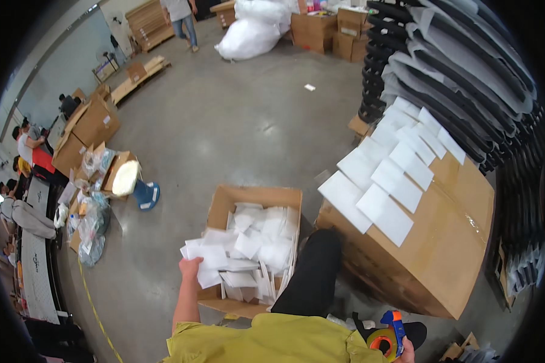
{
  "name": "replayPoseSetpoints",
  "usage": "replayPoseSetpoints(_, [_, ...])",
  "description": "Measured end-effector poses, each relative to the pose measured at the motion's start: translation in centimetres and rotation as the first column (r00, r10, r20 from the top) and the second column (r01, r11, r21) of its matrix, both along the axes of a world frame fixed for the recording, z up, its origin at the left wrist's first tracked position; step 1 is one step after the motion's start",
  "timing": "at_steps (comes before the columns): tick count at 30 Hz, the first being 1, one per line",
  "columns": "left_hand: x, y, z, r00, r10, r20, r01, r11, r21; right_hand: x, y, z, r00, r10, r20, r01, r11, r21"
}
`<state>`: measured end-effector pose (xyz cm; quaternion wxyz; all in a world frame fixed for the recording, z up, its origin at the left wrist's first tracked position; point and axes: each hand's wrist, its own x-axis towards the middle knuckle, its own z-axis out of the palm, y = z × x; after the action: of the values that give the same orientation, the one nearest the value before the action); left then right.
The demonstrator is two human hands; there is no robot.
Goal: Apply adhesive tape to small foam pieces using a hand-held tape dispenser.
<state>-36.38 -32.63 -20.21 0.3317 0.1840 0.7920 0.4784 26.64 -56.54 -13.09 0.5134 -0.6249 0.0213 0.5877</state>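
My left hand (191, 267) grips a few white foam sheets (209, 256) at the left side of an open cardboard box (219, 202). That box holds many more loose white sheets (274, 247), lying at all angles. Low on the right, my right hand (407, 351) is closed around a tape dispenser (395, 330), blue and orange with a yellowish roll. To the right of my leg stands a large closed carton (448, 242), with overlapping rows of white sheets (397, 183) laid on its top.
A tall stack of black curved parts with grey wrapping (454, 66) rises behind the carton. Left of the box are a blue stool with a pale seat (144, 192) and plastic bags (92, 227). People work at the far left; another person (180, 21) walks at the back.
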Motion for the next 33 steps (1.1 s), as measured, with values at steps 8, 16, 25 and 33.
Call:
replayPoseSetpoints(8, [-0.8, 1.3, 6.4, 0.998, 0.002, 0.061, -0.008, 0.995, 0.095, -0.3, 0.7, -2.9, 0.980, 0.093, -0.179, -0.035, 0.952, 0.304])
replayPoseSetpoints(16, [14.5, 11.2, 21.8, 0.780, -0.574, 0.248, 0.396, 0.760, 0.515, -1.2, -1.4, 0.3, 0.986, 0.149, -0.069, -0.108, 0.906, 0.410])
replayPoseSetpoints(25, [48.5, 12.9, 26.9, -0.164, -0.975, 0.151, 0.824, -0.051, 0.564, -3.5, -5.1, -0.2, 0.996, -0.056, -0.064, 0.080, 0.884, 0.461])
replayPoseSetpoints(33, [64.2, 15.0, 18.6, -0.132, -0.940, -0.315, 0.969, -0.190, 0.161, -5.7, -7.3, 0.0, 0.968, -0.210, -0.138, 0.248, 0.888, 0.388])
